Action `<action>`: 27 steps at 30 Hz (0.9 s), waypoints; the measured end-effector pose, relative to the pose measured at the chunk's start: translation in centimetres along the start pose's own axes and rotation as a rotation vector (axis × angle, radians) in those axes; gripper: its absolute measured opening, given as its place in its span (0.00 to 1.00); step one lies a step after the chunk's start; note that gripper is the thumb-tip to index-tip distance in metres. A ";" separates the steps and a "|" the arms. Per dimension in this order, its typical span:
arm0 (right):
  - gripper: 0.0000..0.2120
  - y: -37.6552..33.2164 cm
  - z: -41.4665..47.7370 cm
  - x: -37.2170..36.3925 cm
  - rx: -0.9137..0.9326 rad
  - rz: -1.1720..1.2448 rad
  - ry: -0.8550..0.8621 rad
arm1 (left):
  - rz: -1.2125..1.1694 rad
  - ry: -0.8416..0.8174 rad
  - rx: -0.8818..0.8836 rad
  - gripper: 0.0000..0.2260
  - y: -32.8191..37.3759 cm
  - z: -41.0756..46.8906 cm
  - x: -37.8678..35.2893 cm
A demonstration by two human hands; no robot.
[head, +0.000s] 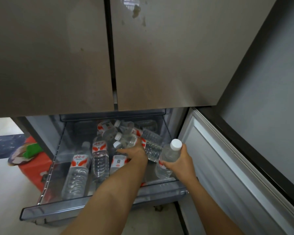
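Over the pulled-out fridge drawer (92, 209), my right hand (182, 161) grips a white-capped bottle (170, 154) near the right wall. My left hand (136, 152) curls round a second bottle (127, 142) on the heap (109, 131). I'd lift it straight up so nothing rolls.

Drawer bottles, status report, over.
Right hand grips capped bottle over drawer. Left hand grasps pile bottle. Other bottles crowd the drawer.

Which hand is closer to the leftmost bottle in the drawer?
Left. The left hand reaches among piled bottles, right of the leftmost bottle; the right hand is farther right, gripping another bottle.
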State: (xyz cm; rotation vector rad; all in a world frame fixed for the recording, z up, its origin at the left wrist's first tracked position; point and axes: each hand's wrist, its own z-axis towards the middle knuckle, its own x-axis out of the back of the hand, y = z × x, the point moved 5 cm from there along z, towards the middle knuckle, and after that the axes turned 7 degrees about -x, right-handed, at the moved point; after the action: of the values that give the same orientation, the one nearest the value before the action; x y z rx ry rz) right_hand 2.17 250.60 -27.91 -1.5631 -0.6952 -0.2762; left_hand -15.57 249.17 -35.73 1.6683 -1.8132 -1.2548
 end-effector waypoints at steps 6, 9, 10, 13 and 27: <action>0.41 0.0 0.1 0.0 -0.003 -0.001 -0.007 | -0.006 0.110 -0.007 0.43 0.0 -0.1 0.4; 0.41 -0.1 0.0 0.1 -0.005 0.000 0.000 | 0.087 0.033 -0.006 0.30 -1.2 0.6 1.5; 0.41 -0.2 0.0 0.1 -0.005 0.003 -0.003 | 0.074 0.069 0.023 0.26 -1.3 1.0 1.7; 0.40 -0.5 -0.2 0.2 0.006 -0.007 -0.014 | 0.161 -0.017 -0.139 0.27 0.8 -1.0 2.1; 0.41 -1.0 -0.9 0.7 0.057 0.032 -0.028 | 0.333 -0.260 -0.535 0.33 9.7 -7.6 6.4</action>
State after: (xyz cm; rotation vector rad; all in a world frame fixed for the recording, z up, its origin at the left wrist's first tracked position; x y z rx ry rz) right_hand 2.34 249.94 -26.55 -1.5254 -0.6932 -0.2093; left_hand -16.96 239.59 -25.84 0.9118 -1.6032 -1.6643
